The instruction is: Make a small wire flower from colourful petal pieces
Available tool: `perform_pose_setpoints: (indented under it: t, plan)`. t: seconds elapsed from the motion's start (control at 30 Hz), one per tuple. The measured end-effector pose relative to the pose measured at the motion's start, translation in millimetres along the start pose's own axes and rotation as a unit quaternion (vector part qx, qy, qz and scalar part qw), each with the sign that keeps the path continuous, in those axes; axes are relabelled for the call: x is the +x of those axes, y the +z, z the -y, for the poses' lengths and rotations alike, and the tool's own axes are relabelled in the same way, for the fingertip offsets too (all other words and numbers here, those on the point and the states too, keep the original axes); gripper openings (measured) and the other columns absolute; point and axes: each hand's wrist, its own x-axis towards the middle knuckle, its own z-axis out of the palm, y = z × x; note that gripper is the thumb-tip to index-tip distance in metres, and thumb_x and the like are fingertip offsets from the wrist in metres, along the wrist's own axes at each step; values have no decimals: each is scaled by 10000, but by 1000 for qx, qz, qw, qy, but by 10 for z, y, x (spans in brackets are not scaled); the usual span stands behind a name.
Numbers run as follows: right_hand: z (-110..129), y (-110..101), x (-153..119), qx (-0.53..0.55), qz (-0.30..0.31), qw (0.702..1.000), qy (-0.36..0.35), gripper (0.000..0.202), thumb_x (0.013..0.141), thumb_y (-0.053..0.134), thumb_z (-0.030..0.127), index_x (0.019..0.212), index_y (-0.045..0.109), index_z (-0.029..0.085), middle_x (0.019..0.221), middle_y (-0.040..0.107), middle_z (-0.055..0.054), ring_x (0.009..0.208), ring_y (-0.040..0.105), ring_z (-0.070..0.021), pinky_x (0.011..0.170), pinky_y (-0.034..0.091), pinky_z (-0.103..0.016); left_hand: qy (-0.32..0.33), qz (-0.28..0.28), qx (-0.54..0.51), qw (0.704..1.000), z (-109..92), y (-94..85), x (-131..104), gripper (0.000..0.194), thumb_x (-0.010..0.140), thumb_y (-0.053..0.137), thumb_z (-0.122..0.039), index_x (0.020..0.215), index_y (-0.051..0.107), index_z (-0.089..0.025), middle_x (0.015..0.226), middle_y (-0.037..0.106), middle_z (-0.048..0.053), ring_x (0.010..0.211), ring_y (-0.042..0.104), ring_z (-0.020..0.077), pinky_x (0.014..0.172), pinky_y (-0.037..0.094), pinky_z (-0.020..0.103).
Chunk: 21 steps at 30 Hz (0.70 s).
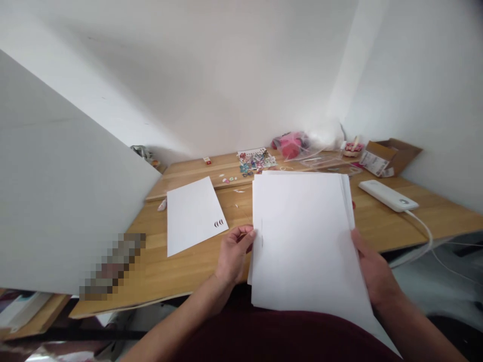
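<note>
A stack of white paper sheets (pixel 302 236) is held up at the table's front edge, its sheets slightly out of line. My left hand (pixel 234 251) pinches the stack's left edge between thumb and bent fingers. On the right edge, my right hand (pixel 373 266) grips the stack, its thumb in front and most fingers hidden behind the paper. One white sheet (pixel 192 216) with small dark curved marks at its lower right corner lies on the wooden table (pixel 151 271), left of my left hand.
Colourful small pieces (pixel 256 160) lie toward the back, near a clear plastic bag with pink things (pixel 292 146). An open cardboard box (pixel 392 156) stands at the back right. A white power strip (pixel 388 196) with a cable lies at right. A grey panel (pixel 64 186) borders the left.
</note>
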Motion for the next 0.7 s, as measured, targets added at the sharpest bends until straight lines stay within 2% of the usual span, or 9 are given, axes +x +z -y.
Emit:
perform_pose_setpoints:
  t: [0.1, 0.2, 0.37, 0.5, 0.6, 0.7]
  plan:
    - [25, 50, 8, 29, -77, 995, 48, 262, 921, 500, 369, 983, 726, 254, 714, 738, -28, 702, 726, -258, 700, 635, -401, -7, 13, -17, 1000, -3, -4, 2, 237, 711, 784, -370, 747, 641, -185, 676, 565, -15, 569, 471, 78, 556, 386, 217]
    - [43, 102, -7, 32, -94, 994, 51, 257, 916, 512, 370, 981, 729, 248, 698, 734, -21, 723, 726, -256, 688, 637, -384, -29, 31, -47, 998, 10, -14, 8, 250, 711, 787, -364, 740, 621, -180, 656, 540, -23, 547, 455, 73, 533, 374, 209]
    - [-5, 98, -5, 8, -69, 998, -1, 295, 850, 628, 419, 1043, 722, 217, 777, 751, -20, 822, 722, -265, 739, 623, -375, -67, 32, -103, 992, 69, -30, 28, 267, 697, 807, -327, 729, 595, -167, 678, 558, -25, 583, 498, 70, 573, 426, 190]
    - [-11, 88, 13, -3, -31, 999, -27, 337, 813, 665, 437, 1056, 721, 211, 852, 758, -19, 903, 708, -263, 778, 605, -359, -72, 29, -114, 990, 96, -28, 32, 258, 703, 807, -300, 733, 597, -153, 676, 567, -26, 578, 505, 61, 574, 441, 176]
    - [27, 87, 13, -45, -17, 996, -78, 287, 782, 697, 380, 1008, 737, 208, 881, 758, -14, 953, 695, -251, 801, 587, -316, -60, 16, -104, 993, 92, -19, 19, 245, 715, 800, -301, 818, 628, -162, 753, 615, -15, 631, 556, 71, 596, 463, 177]
    - [47, 64, 20, -105, 4, 989, -104, 347, 736, 735, 363, 1031, 726, 181, 918, 757, -31, 931, 698, -260, 759, 586, -314, -45, 10, -100, 994, 71, -1, 6, 289, 744, 775, -345, 951, 650, -188, 874, 666, 8, 740, 619, 105, 654, 499, 204]
